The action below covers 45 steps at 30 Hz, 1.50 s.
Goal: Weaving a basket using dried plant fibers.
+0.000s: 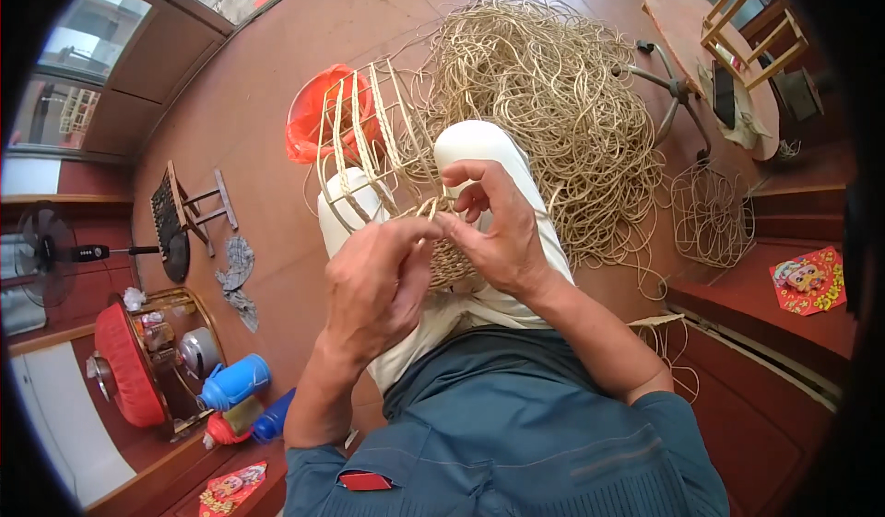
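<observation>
On my lap rests a half-woven frame of pale bars point(372, 116), its far part still bare ribs with a few wrapped bands. The near part is a dense tan cord weave point(450, 266), partly hidden by my hands. My left hand point(373, 282) is closed, thumb and forefinger pinching at the cord on the weave's upper edge. Beside it my right hand point(505, 231) has curled fingers, its thumb pressed against the same cord. The two thumbs and fingertips nearly meet there. What lies inside the right hand's curled fingers is mostly hidden.
Beyond my knees a large heap of tan cord point(553, 84) covers the floor, next to a red plastic-lined bucket point(309, 116). A wire frame point(710, 213) and wheeled chair base point(680, 93) stand right. Leftward are a stool point(189, 205), fan point(46, 250) and blue thermos point(238, 381).
</observation>
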Each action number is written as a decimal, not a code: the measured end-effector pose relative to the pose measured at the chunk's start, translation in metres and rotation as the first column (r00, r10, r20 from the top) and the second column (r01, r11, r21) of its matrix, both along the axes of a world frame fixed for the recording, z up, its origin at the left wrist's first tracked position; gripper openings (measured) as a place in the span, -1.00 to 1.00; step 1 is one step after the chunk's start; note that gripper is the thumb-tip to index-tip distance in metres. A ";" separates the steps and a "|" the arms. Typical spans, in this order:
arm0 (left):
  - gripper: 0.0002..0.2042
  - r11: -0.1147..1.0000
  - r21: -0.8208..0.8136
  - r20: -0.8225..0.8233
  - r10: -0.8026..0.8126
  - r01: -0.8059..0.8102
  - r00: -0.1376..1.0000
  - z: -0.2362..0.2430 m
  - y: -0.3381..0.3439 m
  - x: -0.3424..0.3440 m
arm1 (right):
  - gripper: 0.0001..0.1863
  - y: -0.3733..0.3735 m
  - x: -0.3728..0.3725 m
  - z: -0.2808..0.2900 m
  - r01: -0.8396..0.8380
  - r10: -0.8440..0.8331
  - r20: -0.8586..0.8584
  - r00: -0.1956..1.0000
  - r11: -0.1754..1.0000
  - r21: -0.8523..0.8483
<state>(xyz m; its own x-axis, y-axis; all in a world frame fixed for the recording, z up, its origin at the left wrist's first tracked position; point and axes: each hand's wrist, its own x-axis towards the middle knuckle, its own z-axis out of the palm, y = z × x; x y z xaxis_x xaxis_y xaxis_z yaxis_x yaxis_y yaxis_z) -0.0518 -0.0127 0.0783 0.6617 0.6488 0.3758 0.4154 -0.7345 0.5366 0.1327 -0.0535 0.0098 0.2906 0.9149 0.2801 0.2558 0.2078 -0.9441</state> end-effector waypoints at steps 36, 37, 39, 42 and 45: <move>-0.50 0.678 -0.697 0.583 0.349 0.232 0.734 0.071 -0.013 -0.052 | -0.86 0.017 0.009 -0.011 -0.309 -0.033 -0.765 0.643 0.903 -0.298; -0.50 0.680 -0.698 0.593 0.372 0.225 0.714 0.068 -0.013 -0.055 | -0.86 0.018 0.009 -0.011 -0.328 -0.020 -0.755 0.656 0.893 -0.309; -0.49 0.602 -0.731 0.626 0.404 0.322 0.667 0.064 -0.011 -0.061 | -0.87 0.018 0.009 -0.012 -0.293 -0.053 -0.771 0.634 0.907 -0.303; -0.51 0.580 -0.715 0.667 0.402 0.389 0.627 0.058 -0.008 -0.061 | -0.88 0.018 0.007 -0.007 -0.275 -0.090 -0.765 0.638 0.901 -0.336; -0.55 0.551 -0.695 0.703 0.383 0.462 0.600 0.056 -0.006 -0.057 | -0.86 0.015 0.013 -0.007 -0.315 -0.071 -0.771 0.632 0.886 -0.340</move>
